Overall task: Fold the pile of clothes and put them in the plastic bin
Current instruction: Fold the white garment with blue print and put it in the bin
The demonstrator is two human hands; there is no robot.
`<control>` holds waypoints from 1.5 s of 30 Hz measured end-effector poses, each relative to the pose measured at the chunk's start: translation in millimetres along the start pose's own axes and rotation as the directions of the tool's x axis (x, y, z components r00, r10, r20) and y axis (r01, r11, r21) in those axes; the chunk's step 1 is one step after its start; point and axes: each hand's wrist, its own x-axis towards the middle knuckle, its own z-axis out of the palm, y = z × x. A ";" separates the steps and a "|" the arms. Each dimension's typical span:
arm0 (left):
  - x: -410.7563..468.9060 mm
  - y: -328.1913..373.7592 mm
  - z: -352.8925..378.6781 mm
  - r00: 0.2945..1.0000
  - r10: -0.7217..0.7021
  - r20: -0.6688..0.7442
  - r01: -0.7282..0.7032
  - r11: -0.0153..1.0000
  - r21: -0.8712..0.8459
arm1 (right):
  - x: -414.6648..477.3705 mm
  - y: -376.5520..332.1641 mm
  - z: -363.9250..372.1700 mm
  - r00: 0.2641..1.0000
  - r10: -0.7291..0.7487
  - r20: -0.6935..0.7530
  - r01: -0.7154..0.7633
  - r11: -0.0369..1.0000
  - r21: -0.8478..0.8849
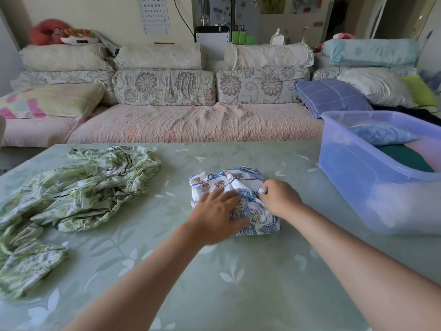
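A blue-and-white patterned garment [226, 181] lies folded into a small bundle in the middle of the green table [214, 271]. My left hand [216, 217] presses flat on its left side, fingers spread. My right hand [279, 199] pinches a bit of the garment's fabric at the top of the bundle. A crumpled green leaf-print garment [78, 192] is spread loose on the table's left side. The translucent blue plastic bin [353, 173] stands at the right, holding folded clothes: a blue patterned one [381, 136], a dark green one and a pink one.
Beyond the table's far edge runs a long sofa [191, 125] with floral cushions and several pillows. A blue checked pillow [331, 96] lies just behind the bin. The table has a leaf-pattern cover.
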 end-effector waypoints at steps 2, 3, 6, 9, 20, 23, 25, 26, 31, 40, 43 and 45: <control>-1.1 -8.2 16.9 0.980 -0.073 0.184 0.083 0.996 -0.045 | 0.0 -0.4 -0.3 0.982 -0.163 -0.093 0.145 0.975 -0.169; -0.2 -11.6 20.9 0.973 -0.079 0.215 0.097 0.993 -0.072 | -1.5 -1.2 0.9 0.939 -0.317 -0.137 0.284 0.934 -0.215; 1.8 -18.8 19.2 0.971 -0.058 0.232 0.073 0.996 -0.057 | -14.8 -2.2 6.3 0.796 -0.605 -0.032 0.589 0.785 -0.192; -4.2 -29.4 15.6 0.962 -0.065 0.266 0.064 0.998 0.010 | -25.8 10.3 13.5 0.810 -0.480 0.336 0.554 0.814 -0.173; -27.4 -25.7 7.8 0.997 0.058 0.047 -0.060 0.997 0.041 | -33.9 9.3 -0.1 0.857 -0.374 0.356 0.487 0.812 -0.320; -23.7 -12.8 8.8 0.997 0.039 0.065 -0.033 0.995 -0.089 | -29.8 5.0 6.8 0.882 -0.371 0.292 0.452 0.840 -0.299; -20.4 -10.8 5.5 0.997 -0.039 0.074 0.050 0.985 -0.166 | -24.5 4.6 6.8 0.894 -0.363 0.260 0.418 0.887 -0.197; -18.5 -10.0 1.4 0.994 -0.091 0.057 0.100 0.978 -0.182 | -23.9 3.2 0.8 0.910 -0.344 0.231 0.379 0.916 -0.132; -14.1 -11.9 -32.7 0.947 -0.282 0.156 0.323 0.837 -0.443 | -28.9 8.6 -30.9 0.947 -0.221 0.234 0.163 0.956 0.244; -11.5 -19.3 -24.5 0.810 -0.528 0.253 0.549 0.533 -0.644 | -25.1 16.5 -2.3 0.999 -0.041 0.009 0.034 0.915 0.402; -5.3 -17.9 -19.6 0.768 -0.639 0.046 0.602 0.695 -0.394 | -13.1 11.8 13.8 0.993 0.076 -0.094 -0.033 0.918 0.395; -6.1 -11.8 -14.9 0.835 -0.505 -0.218 0.469 0.861 -0.198 | -8.4 7.3 19.5 0.982 0.126 -0.138 -0.072 0.937 0.342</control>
